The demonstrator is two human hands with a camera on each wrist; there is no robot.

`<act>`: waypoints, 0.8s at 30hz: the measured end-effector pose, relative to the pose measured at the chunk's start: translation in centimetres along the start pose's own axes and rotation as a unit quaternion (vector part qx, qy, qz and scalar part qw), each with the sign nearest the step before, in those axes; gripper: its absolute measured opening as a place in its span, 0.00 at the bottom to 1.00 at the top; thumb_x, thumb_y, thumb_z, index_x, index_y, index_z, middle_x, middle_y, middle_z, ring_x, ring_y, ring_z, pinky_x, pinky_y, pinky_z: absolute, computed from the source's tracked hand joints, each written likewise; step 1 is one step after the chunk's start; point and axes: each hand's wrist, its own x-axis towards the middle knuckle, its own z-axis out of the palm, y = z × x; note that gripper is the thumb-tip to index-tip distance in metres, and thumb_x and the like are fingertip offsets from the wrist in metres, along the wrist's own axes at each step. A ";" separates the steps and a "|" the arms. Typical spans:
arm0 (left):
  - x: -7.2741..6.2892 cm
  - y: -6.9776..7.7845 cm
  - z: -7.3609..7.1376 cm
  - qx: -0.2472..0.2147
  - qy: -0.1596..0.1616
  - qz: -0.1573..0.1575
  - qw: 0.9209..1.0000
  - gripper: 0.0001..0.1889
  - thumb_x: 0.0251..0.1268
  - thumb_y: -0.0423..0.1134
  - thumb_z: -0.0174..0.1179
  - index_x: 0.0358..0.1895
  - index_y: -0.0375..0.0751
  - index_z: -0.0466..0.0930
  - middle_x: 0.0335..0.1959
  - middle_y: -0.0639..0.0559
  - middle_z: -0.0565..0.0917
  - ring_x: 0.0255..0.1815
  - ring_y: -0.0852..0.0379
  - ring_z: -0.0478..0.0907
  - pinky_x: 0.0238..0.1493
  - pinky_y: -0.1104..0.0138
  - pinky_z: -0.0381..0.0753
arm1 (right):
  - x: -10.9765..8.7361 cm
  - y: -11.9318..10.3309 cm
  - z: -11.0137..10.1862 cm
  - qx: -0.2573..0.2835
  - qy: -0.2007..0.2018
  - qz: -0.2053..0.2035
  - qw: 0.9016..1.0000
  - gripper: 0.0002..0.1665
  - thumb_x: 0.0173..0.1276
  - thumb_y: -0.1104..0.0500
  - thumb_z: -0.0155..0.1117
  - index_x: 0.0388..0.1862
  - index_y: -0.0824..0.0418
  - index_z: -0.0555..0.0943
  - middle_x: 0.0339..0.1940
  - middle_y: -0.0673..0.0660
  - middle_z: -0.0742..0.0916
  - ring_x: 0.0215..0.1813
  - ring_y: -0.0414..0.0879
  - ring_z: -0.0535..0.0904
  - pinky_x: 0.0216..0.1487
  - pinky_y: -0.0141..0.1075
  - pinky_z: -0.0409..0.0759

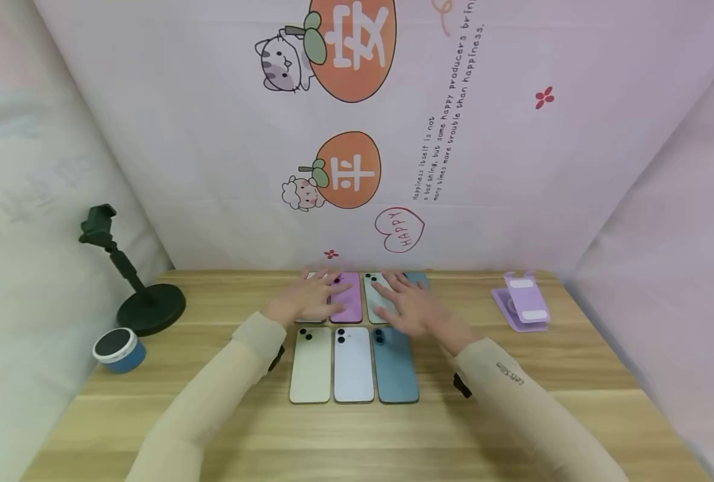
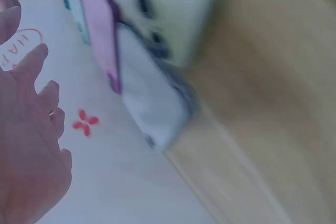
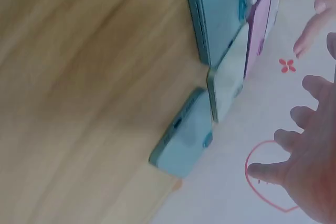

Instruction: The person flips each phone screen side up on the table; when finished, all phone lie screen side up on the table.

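Head view, and here we are: my left hand and right hand are both open, fingers spread, gripping nothing, over the back row. By the left there's a pale phone and a pink phone; by the right, a mint phone, with a teal phone poking out behind. Whether my fingertips touch them, I can't tell. Nearer me on the surface, neat as you like: cream phone, white phone, blue phone. All seven lie backs up, lenses at the far end; probably that's to show the colours, and the tight rows likely keep them squared up. My own hands block part of the back row, and the printed cloth rises right behind. Out left, a black stand and a blue tub; out right, a purple holder, well apart.
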 end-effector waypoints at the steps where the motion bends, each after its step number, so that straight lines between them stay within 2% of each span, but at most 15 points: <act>1: 0.5 0.4 -0.2 0.001 0.001 0.003 1.000 0.32 0.81 0.62 0.41 0.82 0.58 0.60 0.87 0.44 0.54 0.89 0.39 0.46 0.86 0.37 0.38 | 0.0 0.3 -0.2 0.000 0.003 -0.001 1.000 0.41 0.82 0.32 0.41 0.86 0.47 0.55 0.89 0.59 0.54 0.88 0.64 0.50 0.81 0.72 0.54; 7: 3.3 2.9 -1.6 0.027 0.004 0.033 0.999 0.33 0.81 0.65 0.38 0.82 0.59 0.59 0.87 0.46 0.55 0.89 0.40 0.46 0.87 0.38 0.39 | -0.4 2.4 -1.3 0.004 0.046 -0.010 0.999 0.41 0.82 0.37 0.47 0.84 0.58 0.60 0.85 0.67 0.63 0.86 0.66 0.57 0.83 0.66 0.57; 10: 4.8 4.3 -1.8 0.031 0.000 0.034 0.999 0.34 0.80 0.66 0.38 0.83 0.61 0.58 0.87 0.47 0.56 0.89 0.42 0.47 0.87 0.39 0.41 | -0.8 3.8 -1.6 -0.006 0.057 -0.002 0.998 0.41 0.82 0.39 0.49 0.83 0.61 0.61 0.82 0.68 0.68 0.83 0.66 0.63 0.83 0.61 0.61; 13: 6.5 5.5 -1.4 -0.002 -0.002 0.031 1.000 0.34 0.80 0.63 0.44 0.83 0.56 0.58 0.86 0.46 0.57 0.89 0.41 0.49 0.87 0.40 0.43 | -1.3 5.0 -1.6 -0.023 0.051 0.011 0.998 0.39 0.82 0.42 0.52 0.82 0.61 0.64 0.75 0.69 0.77 0.76 0.67 0.73 0.78 0.60 0.70; 16: 8.3 6.2 -0.2 -0.041 0.000 0.028 0.999 0.36 0.77 0.60 0.51 0.83 0.52 0.59 0.86 0.44 0.58 0.88 0.40 0.51 0.87 0.40 0.44 | -1.6 6.1 -0.9 -0.034 0.034 0.031 0.998 0.35 0.80 0.43 0.55 0.79 0.59 0.69 0.66 0.68 0.85 0.69 0.66 0.80 0.71 0.60 0.77; 20: 9.8 7.0 1.1 -0.054 -0.014 0.013 0.998 0.38 0.74 0.61 0.57 0.82 0.55 0.60 0.86 0.45 0.58 0.88 0.40 0.50 0.86 0.38 0.43 | -1.8 7.1 0.4 -0.040 0.005 0.062 0.997 0.38 0.78 0.39 0.58 0.79 0.58 0.70 0.71 0.67 0.82 0.72 0.67 0.77 0.72 0.61 0.76; 24: 10.4 7.8 1.4 -0.049 -0.036 -0.007 0.998 0.39 0.73 0.65 0.56 0.83 0.60 0.57 0.87 0.46 0.54 0.89 0.41 0.46 0.87 0.39 0.42 | -2.2 7.5 1.2 -0.020 -0.026 0.085 0.996 0.46 0.75 0.32 0.58 0.82 0.56 0.65 0.78 0.72 0.73 0.77 0.72 0.70 0.75 0.65 0.71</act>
